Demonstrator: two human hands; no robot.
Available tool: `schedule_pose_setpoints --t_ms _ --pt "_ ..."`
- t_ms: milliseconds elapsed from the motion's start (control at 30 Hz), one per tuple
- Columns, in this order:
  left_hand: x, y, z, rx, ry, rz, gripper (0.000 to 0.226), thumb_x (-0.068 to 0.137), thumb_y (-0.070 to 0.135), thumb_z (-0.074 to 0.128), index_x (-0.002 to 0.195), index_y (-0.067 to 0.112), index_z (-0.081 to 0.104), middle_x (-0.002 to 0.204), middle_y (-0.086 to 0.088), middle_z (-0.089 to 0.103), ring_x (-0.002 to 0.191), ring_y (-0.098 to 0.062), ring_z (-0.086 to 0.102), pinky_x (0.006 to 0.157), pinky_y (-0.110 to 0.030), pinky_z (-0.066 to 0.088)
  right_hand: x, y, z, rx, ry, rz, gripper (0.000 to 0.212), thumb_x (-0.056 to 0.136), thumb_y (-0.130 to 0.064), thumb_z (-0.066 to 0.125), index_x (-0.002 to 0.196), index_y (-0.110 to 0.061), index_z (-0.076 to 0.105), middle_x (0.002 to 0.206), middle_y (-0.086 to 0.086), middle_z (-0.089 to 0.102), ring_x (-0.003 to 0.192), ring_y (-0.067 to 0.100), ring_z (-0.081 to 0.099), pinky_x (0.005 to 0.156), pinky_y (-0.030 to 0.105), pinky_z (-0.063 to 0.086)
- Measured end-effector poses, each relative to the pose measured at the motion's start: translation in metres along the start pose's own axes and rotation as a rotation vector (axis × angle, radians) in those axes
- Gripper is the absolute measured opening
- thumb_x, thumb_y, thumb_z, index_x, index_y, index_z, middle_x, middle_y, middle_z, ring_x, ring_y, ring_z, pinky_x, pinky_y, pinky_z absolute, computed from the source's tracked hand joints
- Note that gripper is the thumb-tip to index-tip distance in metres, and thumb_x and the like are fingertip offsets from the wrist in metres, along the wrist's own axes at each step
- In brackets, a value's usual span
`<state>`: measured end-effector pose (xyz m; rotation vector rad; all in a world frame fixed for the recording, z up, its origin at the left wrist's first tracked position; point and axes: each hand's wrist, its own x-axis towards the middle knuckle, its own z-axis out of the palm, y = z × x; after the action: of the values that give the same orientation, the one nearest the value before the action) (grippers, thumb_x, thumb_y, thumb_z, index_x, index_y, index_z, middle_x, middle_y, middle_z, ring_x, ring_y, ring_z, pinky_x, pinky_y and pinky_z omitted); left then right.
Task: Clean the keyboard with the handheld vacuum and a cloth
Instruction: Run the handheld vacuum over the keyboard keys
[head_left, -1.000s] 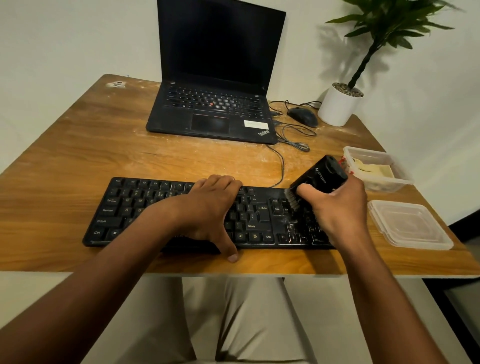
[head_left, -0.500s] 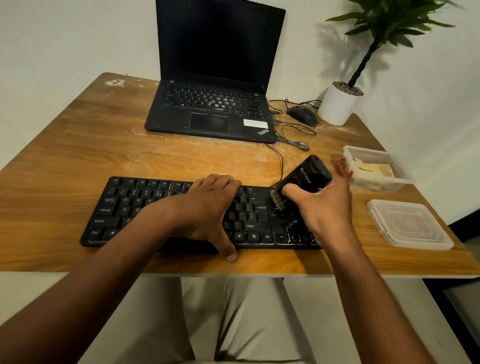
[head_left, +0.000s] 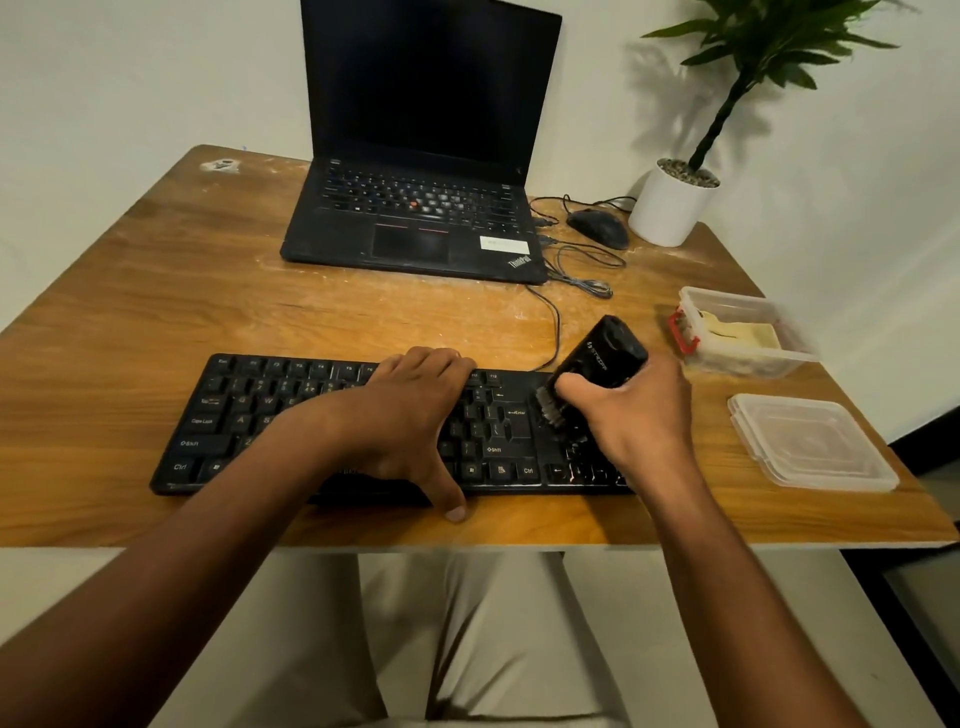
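Note:
A black keyboard (head_left: 249, 415) lies along the near edge of the wooden table (head_left: 156, 291). My left hand (head_left: 410, 421) rests flat on its middle, fingers spread over the keys, thumb on the table's front edge. My right hand (head_left: 634, 415) grips a black handheld vacuum (head_left: 602, 353), tilted with its brush nozzle (head_left: 553, 413) down on the keys just right of the Enter key. The keyboard's right end is hidden under that hand. A yellowish cloth (head_left: 737, 332) lies in a clear container (head_left: 789, 353) at the right.
An open black laptop (head_left: 415, 228) stands at the back centre, with a mouse (head_left: 597, 228), tangled cables (head_left: 582, 270) and a white potted plant (head_left: 670, 208) to its right. A clear lid (head_left: 810, 441) lies near the table's right edge.
My right hand has carried the vacuum leftward along the keyboard, from its right end toward the Enter key area. My left hand stays in place.

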<state>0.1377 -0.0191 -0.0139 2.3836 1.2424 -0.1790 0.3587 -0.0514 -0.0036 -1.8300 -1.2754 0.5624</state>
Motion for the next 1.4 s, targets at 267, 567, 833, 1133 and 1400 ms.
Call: schedule_pose_setpoints --t_ms 267,567,833,1133,1400 --pt "0.003 -0.003 0.002 -0.004 -0.003 -0.017 0.148 0.050 0.071 0.085 0.158 0.028 -0.008 0.165 0.009 -0.001 0.151 -0.017 -0.006 0.119 -0.039 -0.004 0.013 0.005 -0.042 -0.094 -0.021 -0.163 0.028 0.075 -0.021 0.085 0.091 -0.031 0.065 0.085 -0.014 0.068 0.077 0.000 0.064 0.057 0.015 0.047" --pt "0.007 -0.006 0.003 -0.024 0.003 -0.020 0.148 0.041 0.074 0.084 0.156 0.032 0.001 0.160 0.010 0.013 0.147 -0.018 0.009 0.120 -0.045 0.008 -0.008 0.025 -0.053 -0.195 -0.380 -0.408 0.034 0.071 -0.016 0.086 0.103 -0.020 0.076 0.091 -0.005 0.076 0.086 0.011 0.071 0.074 0.037 0.059" --pt "0.007 -0.003 0.000 -0.037 0.003 -0.035 0.147 0.040 0.071 0.087 0.156 0.031 0.005 0.157 0.010 0.017 0.144 -0.016 0.012 0.120 -0.043 0.013 0.006 0.015 -0.053 -0.137 -0.322 -0.369 0.037 0.073 -0.015 0.088 0.103 -0.028 0.069 0.094 -0.016 0.070 0.089 -0.007 0.066 0.075 0.016 0.057" --pt "0.005 0.000 -0.001 -0.015 0.005 -0.039 0.147 0.044 0.068 0.087 0.157 0.027 0.003 0.159 0.009 0.015 0.146 -0.017 0.010 0.120 -0.041 0.010 -0.003 0.017 -0.071 -0.093 -0.459 -0.329 0.040 0.070 -0.014 0.088 0.106 -0.022 0.073 0.095 -0.009 0.075 0.091 0.001 0.070 0.078 0.014 0.057" --pt "0.003 0.001 -0.001 -0.018 -0.003 -0.038 0.149 0.043 0.070 0.086 0.158 0.028 0.001 0.161 0.009 0.011 0.148 -0.017 0.007 0.121 -0.041 0.007 -0.010 0.021 -0.053 -0.164 -0.476 -0.391 0.033 0.072 -0.016 0.086 0.102 -0.023 0.074 0.089 -0.007 0.075 0.084 0.007 0.070 0.072 0.030 0.060"
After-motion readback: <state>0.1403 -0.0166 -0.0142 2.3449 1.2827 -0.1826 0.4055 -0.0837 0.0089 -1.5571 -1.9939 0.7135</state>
